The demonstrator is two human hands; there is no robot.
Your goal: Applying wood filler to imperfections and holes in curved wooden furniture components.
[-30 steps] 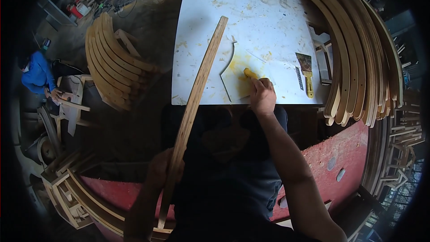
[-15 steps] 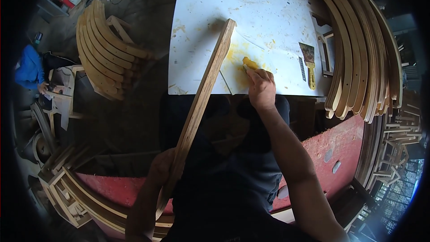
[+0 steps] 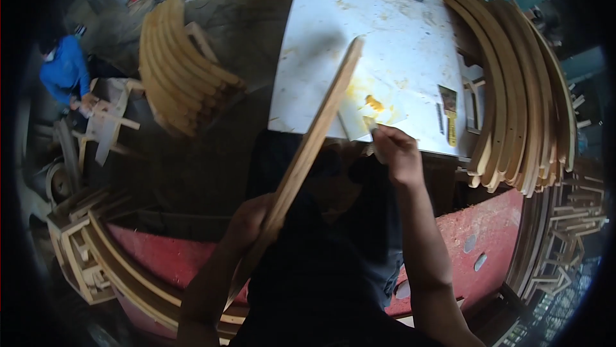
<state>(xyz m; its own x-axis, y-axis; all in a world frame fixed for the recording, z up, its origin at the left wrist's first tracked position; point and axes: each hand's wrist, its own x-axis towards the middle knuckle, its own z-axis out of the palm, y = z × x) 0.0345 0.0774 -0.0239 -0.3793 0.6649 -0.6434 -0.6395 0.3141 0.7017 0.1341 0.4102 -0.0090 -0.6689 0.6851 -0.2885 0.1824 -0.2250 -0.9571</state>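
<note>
Slat (image 3: 314, 138) sits in your left hand (image 3: 247, 222), fingers wrapped round its lower part, top end over the table (image 3: 385, 19). Your right hand (image 3: 394, 151) pinches a scraper (image 3: 370, 123) at the table edge, by yellow glue (image 3: 374, 102).

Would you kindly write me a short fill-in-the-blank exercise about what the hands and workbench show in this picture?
1. The left hand grips a long ____ strip that slants up toward the white board.
2. The right hand holds a small tool beside a smear of ____ glue on that board.
3. A putty knife with a yellow handle lies to the ____ of the right hand.
4. A stack of curved wooden pieces sits along the board's ____ edge.

Missing words: wooden; yellow; right; right
</note>
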